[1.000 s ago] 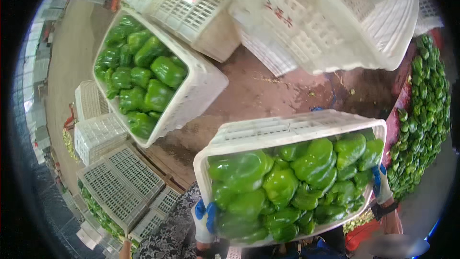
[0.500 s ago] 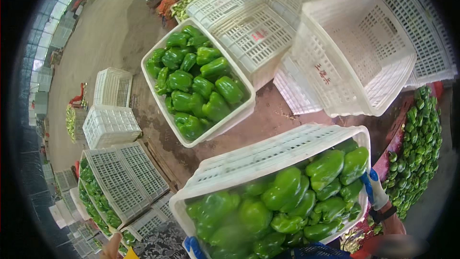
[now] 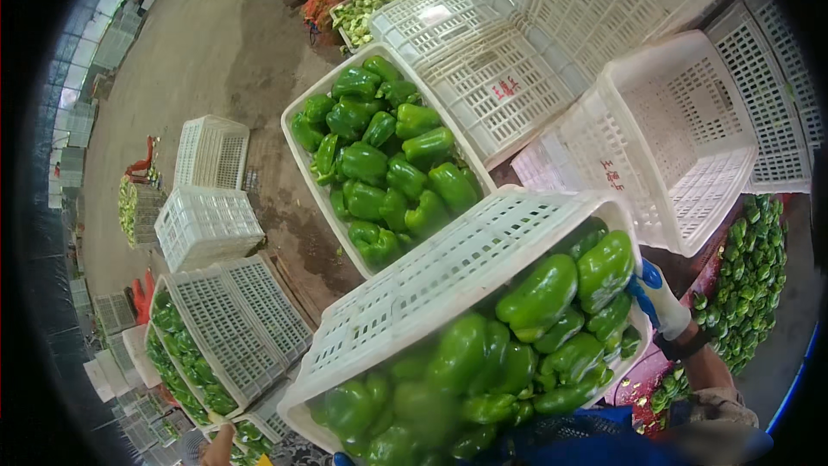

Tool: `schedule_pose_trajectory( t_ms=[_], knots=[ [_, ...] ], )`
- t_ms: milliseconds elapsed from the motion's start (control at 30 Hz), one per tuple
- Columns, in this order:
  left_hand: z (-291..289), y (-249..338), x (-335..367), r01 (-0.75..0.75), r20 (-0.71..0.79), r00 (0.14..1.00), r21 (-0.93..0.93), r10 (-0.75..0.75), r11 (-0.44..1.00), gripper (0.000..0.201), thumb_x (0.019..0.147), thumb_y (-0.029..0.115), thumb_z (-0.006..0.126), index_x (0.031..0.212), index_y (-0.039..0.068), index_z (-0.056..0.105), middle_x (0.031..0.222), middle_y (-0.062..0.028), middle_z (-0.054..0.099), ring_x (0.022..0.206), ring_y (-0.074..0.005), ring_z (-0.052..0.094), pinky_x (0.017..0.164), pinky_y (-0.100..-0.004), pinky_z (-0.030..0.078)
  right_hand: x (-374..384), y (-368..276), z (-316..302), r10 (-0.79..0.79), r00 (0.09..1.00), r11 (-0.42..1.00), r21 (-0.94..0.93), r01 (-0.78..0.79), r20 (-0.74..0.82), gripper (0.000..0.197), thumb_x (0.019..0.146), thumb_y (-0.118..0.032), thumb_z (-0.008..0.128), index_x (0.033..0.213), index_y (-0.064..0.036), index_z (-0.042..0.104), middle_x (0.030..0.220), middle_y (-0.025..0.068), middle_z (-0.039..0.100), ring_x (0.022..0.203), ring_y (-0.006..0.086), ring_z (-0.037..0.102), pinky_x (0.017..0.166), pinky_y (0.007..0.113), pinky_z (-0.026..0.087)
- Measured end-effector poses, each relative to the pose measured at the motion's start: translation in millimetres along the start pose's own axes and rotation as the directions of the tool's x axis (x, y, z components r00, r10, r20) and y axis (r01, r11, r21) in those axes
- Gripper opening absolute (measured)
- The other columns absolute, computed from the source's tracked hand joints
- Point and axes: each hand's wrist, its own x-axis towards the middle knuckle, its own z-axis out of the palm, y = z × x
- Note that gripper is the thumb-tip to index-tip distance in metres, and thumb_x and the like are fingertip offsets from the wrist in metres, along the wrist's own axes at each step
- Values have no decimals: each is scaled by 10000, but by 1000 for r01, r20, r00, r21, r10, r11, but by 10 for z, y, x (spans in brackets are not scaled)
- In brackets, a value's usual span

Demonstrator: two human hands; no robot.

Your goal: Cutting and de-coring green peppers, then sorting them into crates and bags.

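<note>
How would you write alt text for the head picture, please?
A person's gloved right hand holds the side of a white crate of shiny green peppers, with only a blue bit of the left hand showing at the bottom. Another crate of peppers sits just beyond, with an empty white crate and a heap of peppers off to the right.

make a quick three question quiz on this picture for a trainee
1. What fills the tilted white crate held by the right hand?
2. True or false: a green pepper heap lies to the right of that crate.
3. What covers the right hand? A black mitten, B white-and-blue glove, C red sleeve.

Key: 1. Green bell peppers; 2. True; 3. B.
</note>
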Motion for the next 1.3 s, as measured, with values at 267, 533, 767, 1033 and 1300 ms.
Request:
schedule_pose_trajectory(
  t_ms=[267, 533, 767, 1033, 1300],
  knots=[
    [730, 171, 187, 7, -52, 999, 36, -5, 999, 560, 1017, 469, 379, 1412, 76, 439, 1447, -85, 441, 1295, -266, 402, 1102, -424, 305, 1036, -632, -82, -17, 993, 979, -199, 41, 116, 531, 958, -103, 584, 1441, 8, 391, 1331, 48, 545, 1179, 127, 514, 1024, 275, 418],
    [939, 295, 319, -68, -56, 996, 86, 73, 994, 575, 1014, 474, 385, 1417, 67, 435, 1454, -85, 432, 1295, -264, 402, 1104, -427, 303, 1275, -1455, 186, -15, 999, 989, -145, 19, 28, 458, 967, -122, 586, 1384, 18, 464, 1260, 36, 585, 1121, 100, 545, 984, 247, 439],
    [2199, 1685, 209, -261, 303, 883, -320, 359, 911, 558, 967, 361, 519, 1411, 35, 429, 1334, -146, 542, 1154, -273, 556, 989, -395, 445, 1593, -1783, 706, -45, 998, 998, -30, 46, 47, 416, 983, -191, 581, 1338, 11, 506, 1204, 36, 609, 1081, 89, 558, 950, 239, 462],
    [3031, 3677, 1403, -634, 551, 725, 302, 413, 711, 345, 1029, 315, 487, 1153, 19, 614, 1012, -33, 643, 862, -105, 583, 731, -254, 492, 1569, -1809, 945, 51, 985, 987, 141, -75, 164, 318, 1022, -279, 514, 1240, -54, 568, 1069, 23, 646, 926, 106, 624, 787, 239, 536],
    [3451, 4372, 1790, -700, 644, 679, 424, 352, 575, 364, 1023, 379, 472, 1014, 60, 647, 856, -2, 611, 708, -104, 537, 624, -266, 451, 1269, -1634, 1576, -64, 990, 892, 452, 1, 124, 415, 1009, -241, 542, 1359, -30, 468, 1218, 54, 605, 1091, 131, 587, 950, 277, 491]
  ],
)
